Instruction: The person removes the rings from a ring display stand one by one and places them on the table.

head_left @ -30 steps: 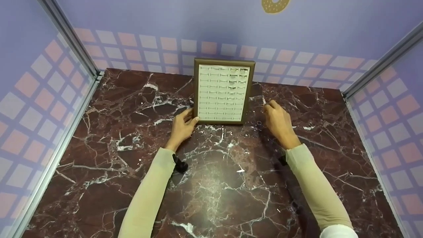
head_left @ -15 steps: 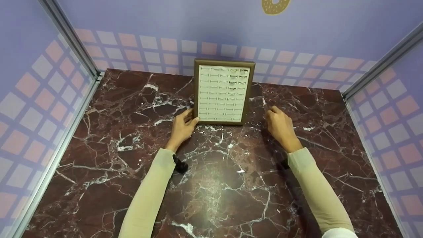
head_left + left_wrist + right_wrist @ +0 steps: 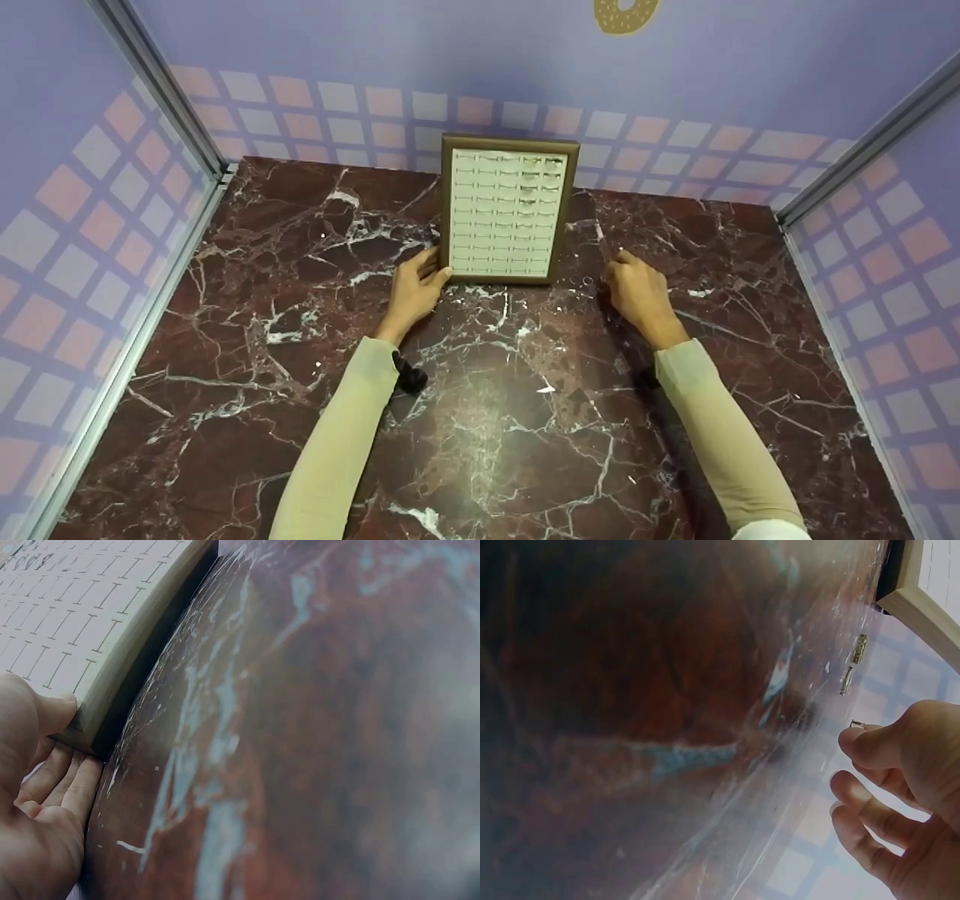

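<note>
The left hand [image 3: 414, 289] is pressed against the lower left corner of the framed ring display board [image 3: 507, 208], thumb on the front edge and fingers tucked beside the frame. So it's held there, not lifted. The right hand [image 3: 636, 289] is kept loosely curled on the counter [image 3: 300, 337], right of the board, and nothing is gripped. A couple of small rings [image 3: 853, 666] can be spotted just ahead of its fingertips [image 3: 851, 736] in the right wrist view. The board is propped upright in the upper centre of the frame, near the back wall. It's probably stiff and light but tippy, so it's best taken by both side rails, low down. The rings look tiny and slippery; a fingertip pinch is needed.
</note>
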Available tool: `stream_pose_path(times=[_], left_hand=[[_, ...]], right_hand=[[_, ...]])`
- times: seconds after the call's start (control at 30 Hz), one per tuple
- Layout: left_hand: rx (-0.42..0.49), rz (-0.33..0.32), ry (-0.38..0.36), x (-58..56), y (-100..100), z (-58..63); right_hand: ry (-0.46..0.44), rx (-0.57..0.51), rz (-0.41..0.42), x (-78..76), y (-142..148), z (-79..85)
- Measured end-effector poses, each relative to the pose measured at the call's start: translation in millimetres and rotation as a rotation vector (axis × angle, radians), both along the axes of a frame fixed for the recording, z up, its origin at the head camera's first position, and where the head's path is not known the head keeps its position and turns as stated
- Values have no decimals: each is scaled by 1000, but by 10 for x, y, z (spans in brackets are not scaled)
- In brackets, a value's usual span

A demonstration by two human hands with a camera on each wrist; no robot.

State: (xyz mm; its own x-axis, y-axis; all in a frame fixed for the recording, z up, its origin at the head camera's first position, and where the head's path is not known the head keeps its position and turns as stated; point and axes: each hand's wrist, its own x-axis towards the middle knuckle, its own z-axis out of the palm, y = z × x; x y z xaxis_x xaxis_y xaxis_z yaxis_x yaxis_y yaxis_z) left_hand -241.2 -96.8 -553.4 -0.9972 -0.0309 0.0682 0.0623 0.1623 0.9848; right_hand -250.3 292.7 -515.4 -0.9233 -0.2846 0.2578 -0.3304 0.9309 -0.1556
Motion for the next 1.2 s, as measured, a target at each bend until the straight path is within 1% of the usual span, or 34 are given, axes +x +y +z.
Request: stream_pose_path(times=[0.33, 0.53, 0.9, 1.1, 1.2], left_hand=[[-6, -12, 17, 5, -2, -18], [-4, -12, 33, 2, -3, -13], [-2, -7, 22, 9, -3, -8], [-3, -5, 22, 4, -3, -14], [-12, -10, 13, 2, -2, -18]], right_hand=[[-28, 11, -3, 2, 13, -30], [-28, 4, 7, 5, 17, -33], [-34, -9, 18, 21, 14, -29], [-16, -14, 14, 19, -20, 66], [35, -42, 13, -6, -67, 162]])
